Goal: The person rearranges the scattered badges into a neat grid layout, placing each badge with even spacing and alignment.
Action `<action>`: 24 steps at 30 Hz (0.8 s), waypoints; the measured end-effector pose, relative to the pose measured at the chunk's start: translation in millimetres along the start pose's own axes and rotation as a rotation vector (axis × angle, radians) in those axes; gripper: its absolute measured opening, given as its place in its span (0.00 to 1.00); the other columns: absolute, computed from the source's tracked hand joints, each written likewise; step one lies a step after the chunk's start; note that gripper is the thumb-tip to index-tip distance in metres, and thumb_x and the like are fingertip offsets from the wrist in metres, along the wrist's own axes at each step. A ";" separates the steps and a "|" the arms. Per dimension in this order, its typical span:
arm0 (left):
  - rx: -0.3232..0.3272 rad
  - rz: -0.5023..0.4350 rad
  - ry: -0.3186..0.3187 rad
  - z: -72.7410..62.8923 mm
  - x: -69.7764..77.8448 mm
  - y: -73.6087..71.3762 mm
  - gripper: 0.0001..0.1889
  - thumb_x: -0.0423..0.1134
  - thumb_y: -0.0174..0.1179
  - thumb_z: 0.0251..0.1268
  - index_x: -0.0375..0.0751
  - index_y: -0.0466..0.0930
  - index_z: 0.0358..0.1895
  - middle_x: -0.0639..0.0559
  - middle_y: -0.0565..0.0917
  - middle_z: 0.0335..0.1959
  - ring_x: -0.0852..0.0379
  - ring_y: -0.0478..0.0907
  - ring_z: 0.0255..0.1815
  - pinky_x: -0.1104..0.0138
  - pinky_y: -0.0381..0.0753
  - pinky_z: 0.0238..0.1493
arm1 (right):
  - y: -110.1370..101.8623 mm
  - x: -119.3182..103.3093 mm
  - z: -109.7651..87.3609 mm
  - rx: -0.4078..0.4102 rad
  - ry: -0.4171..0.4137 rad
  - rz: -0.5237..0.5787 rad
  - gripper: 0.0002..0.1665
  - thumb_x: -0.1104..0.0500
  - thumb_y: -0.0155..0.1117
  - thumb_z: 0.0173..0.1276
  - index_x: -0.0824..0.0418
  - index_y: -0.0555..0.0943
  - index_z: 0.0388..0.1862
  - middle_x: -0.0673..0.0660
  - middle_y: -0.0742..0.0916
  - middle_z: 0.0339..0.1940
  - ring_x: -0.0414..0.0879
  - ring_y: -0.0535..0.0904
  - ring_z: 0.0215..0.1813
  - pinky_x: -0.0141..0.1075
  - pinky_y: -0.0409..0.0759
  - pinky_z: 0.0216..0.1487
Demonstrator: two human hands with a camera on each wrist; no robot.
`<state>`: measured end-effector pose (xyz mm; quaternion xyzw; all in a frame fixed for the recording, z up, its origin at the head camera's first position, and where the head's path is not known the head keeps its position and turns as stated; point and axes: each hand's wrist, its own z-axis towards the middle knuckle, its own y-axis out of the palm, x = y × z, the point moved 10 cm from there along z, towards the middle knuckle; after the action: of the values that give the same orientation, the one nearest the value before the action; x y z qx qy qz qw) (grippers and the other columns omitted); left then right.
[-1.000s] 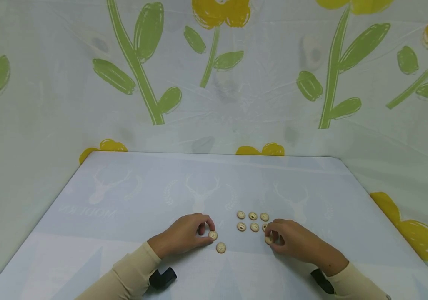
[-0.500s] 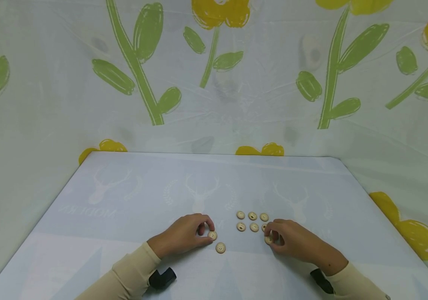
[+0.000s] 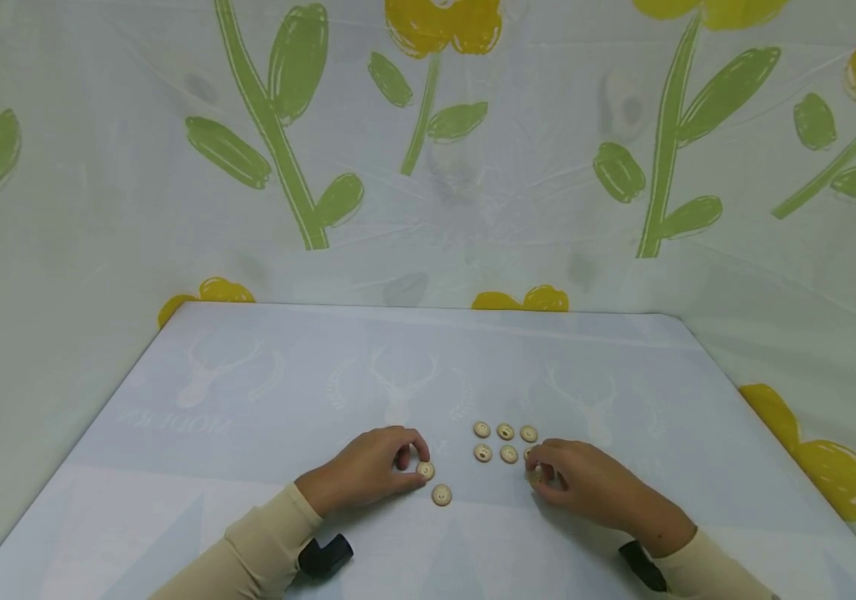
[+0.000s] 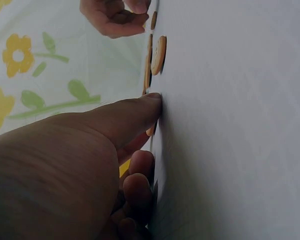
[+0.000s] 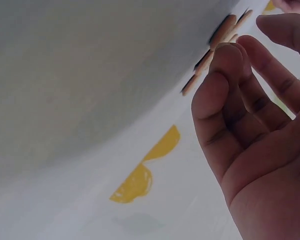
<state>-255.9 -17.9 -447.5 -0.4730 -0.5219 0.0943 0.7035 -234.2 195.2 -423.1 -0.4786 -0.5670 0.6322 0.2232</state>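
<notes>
Near the middle of the table, my left hand (image 3: 371, 471) pinches a round tan button (image 3: 426, 471) at its edges between thumb and forefinger. Just in front lies another button (image 3: 441, 495). My right hand (image 3: 596, 487) hovers by the right column of buttons, fingers curved loosely over the nearest button (image 3: 536, 476), which they partly cover. In the right wrist view this button (image 5: 223, 30) lies on the table, with the thumb (image 5: 285, 26) and the fingertips apart and a little off the surface. Two rows of buttons, including one button (image 3: 508, 454) in the nearer row, lie between my hands.
The white table (image 3: 285, 358) has faint deer-head prints. Behind it and at its sides hangs a pale curtain (image 3: 518, 217) with green stems and yellow flowers. A black wrist device (image 3: 326, 557) sits under the left wrist, another black device (image 3: 643, 565) under the right.
My right hand has shifted slightly left and its fingers have loosened from the button. My left hand stays in place on its button.
</notes>
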 end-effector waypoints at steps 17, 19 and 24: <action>0.005 0.013 -0.002 -0.6 0.8 -1.3 0.09 0.44 0.70 0.61 0.52 0.81 0.42 0.60 0.74 0.27 0.67 0.66 0.26 0.71 0.67 0.30 | -1.2 -39.6 11.3 0.014 -0.092 -0.068 0.07 0.57 0.72 0.64 0.49 0.83 0.40 0.39 0.79 0.30 0.31 0.70 0.28 0.28 0.73 0.31; 0.005 0.014 0.000 -0.6 0.9 -1.4 0.09 0.44 0.70 0.61 0.53 0.81 0.42 0.60 0.74 0.27 0.67 0.66 0.26 0.71 0.67 0.30 | -0.8 -43.3 12.7 0.012 -0.094 -0.071 0.07 0.57 0.72 0.64 0.49 0.83 0.40 0.40 0.80 0.31 0.31 0.70 0.29 0.28 0.73 0.31; 0.009 0.019 0.007 -0.8 1.3 -1.7 0.09 0.44 0.71 0.61 0.53 0.81 0.42 0.60 0.74 0.27 0.68 0.66 0.26 0.72 0.67 0.29 | 1.0 -52.0 17.1 0.003 -0.107 -0.080 0.07 0.56 0.72 0.64 0.50 0.84 0.40 0.42 0.82 0.32 0.31 0.71 0.29 0.28 0.74 0.32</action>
<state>-255.2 -18.4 -445.3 -0.4751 -0.5144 0.1014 0.7066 -225.7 143.4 -407.5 -0.4206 -0.5958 0.6483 0.2185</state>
